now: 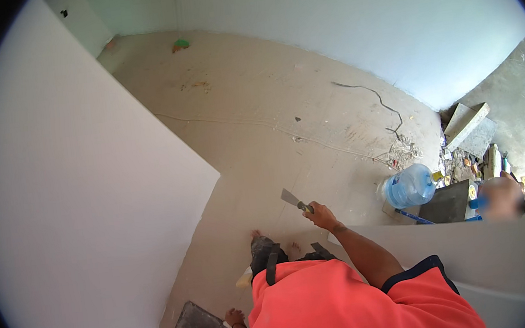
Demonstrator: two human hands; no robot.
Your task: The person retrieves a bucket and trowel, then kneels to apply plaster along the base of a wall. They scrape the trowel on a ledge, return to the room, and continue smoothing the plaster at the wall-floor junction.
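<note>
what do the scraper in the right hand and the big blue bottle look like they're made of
Scraper: the blade looks like thin, dull metal, being flat and greyish; the handle, dark with yellow, could be plastic or rubber, but the right hand partly covers it.
Blue bottle: probably tinted plastic with a glossy finish, since it is see-through and shows bright highlights.

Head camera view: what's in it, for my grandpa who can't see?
A person in an orange-red shirt holds a scraper in the right hand. The left hand is near a grey tray on the floor; a blue water bottle lies at right.
</note>
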